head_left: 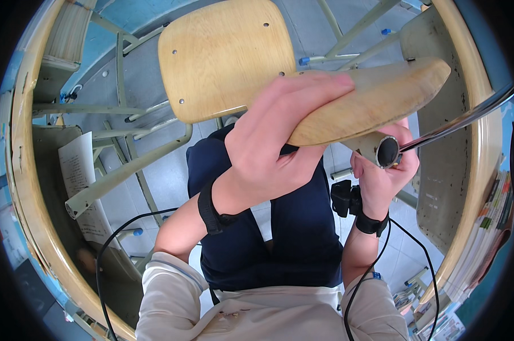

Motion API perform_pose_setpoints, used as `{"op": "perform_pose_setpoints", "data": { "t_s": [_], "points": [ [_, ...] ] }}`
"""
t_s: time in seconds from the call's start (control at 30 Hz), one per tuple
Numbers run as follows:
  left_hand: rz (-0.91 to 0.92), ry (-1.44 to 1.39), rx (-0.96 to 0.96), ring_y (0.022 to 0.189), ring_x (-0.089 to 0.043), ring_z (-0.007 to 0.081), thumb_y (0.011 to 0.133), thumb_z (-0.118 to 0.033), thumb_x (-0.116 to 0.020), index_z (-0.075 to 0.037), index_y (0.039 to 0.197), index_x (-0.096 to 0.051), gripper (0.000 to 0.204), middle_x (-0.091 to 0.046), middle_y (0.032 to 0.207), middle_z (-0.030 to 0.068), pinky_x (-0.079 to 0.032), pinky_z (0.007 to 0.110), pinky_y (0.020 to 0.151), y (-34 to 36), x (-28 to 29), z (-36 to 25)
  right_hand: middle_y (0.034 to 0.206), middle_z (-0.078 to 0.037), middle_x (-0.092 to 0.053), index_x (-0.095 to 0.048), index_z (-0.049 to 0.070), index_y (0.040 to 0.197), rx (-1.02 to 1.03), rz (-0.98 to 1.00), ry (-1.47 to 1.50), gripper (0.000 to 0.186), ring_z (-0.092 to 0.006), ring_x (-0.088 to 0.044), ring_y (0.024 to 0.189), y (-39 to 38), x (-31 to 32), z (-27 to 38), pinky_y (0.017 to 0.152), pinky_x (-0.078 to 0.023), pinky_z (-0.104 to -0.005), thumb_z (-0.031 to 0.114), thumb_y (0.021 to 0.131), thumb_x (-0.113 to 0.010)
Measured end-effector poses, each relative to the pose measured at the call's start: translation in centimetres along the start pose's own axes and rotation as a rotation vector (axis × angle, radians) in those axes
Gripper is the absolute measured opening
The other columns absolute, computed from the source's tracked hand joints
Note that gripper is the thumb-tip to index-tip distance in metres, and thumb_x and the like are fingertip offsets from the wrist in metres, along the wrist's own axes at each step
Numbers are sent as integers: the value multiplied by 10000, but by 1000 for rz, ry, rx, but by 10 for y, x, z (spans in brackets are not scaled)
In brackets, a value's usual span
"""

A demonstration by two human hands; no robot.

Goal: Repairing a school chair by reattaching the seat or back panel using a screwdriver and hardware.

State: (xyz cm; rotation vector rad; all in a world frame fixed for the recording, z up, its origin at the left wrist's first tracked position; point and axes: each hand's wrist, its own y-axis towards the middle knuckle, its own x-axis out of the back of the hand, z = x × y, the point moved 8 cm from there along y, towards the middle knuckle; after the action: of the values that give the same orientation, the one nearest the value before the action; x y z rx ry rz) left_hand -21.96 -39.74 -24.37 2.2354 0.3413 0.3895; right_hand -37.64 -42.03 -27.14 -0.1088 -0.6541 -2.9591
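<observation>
My left hand [279, 131] grips the near left end of a curved wooden chair backrest [376, 102], fingers over the top and thumb underneath. Beneath that panel, my right hand [385, 170] is closed around the metal chair tube [370, 146], whose round end faces me. A shiny metal rod [461, 119] runs from beside the right hand to the upper right; whether the hand holds it I cannot tell. Ahead lies the wooden chair seat [225, 57] with several rivets. The frame's other tube [126, 167] points toward the lower left, its end bare.
Desks [26, 187] with open compartments flank me. A sheet of paper [83, 182] hangs from the left one. Books [484, 221] stand at the right. Black cables [106, 250] run from my wrist straps, and a small black device [345, 198] sits at my right wrist.
</observation>
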Motion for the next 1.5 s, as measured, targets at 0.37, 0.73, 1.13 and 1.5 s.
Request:
{"op": "perform_pose_setpoints", "data": {
  "t_s": [0.37, 0.73, 1.13, 1.5],
  "points": [
    [-64, -63, 73, 803, -629, 257, 594, 119, -607, 48, 984, -596, 397, -640, 930, 150, -507, 284, 692, -2, 3, 2, 884, -109, -614, -650, -32, 890, -22, 4, -31, 205, -110, -554, 715, 2, -1, 4, 514, -409, -184, 71, 722, -709],
    [-68, -83, 148, 819, -624, 261, 605, 107, -616, 50, 996, -588, 396, -638, 945, 147, -501, 286, 703, -6, 2, 5, 880, -101, -617, -655, -27, 887, -4, 32, -47, 210, -119, -555, 726, 5, -2, 6, 506, -418, -186, 46, 701, -719],
    [-23, 36, -182, 799, -631, 277, 577, 111, -581, 43, 973, -604, 403, -633, 918, 146, -523, 310, 672, 1, 0, -6, 896, -77, -600, -647, -27, 905, -230, -9, 51, 212, -75, -512, 657, -8, 4, -13, 517, -385, -178, -13, 698, -689],
    [-25, 46, 34, 764, -618, 259, 686, 71, -650, 17, 974, -590, 298, -624, 896, 134, -502, 291, 668, -1, 2, -11, 1021, -71, -541, -554, -31, 1092, -184, -142, 63, 387, -24, -410, 542, -26, 16, 8, 444, -321, -166, -15, 723, -668]
  ]
}}
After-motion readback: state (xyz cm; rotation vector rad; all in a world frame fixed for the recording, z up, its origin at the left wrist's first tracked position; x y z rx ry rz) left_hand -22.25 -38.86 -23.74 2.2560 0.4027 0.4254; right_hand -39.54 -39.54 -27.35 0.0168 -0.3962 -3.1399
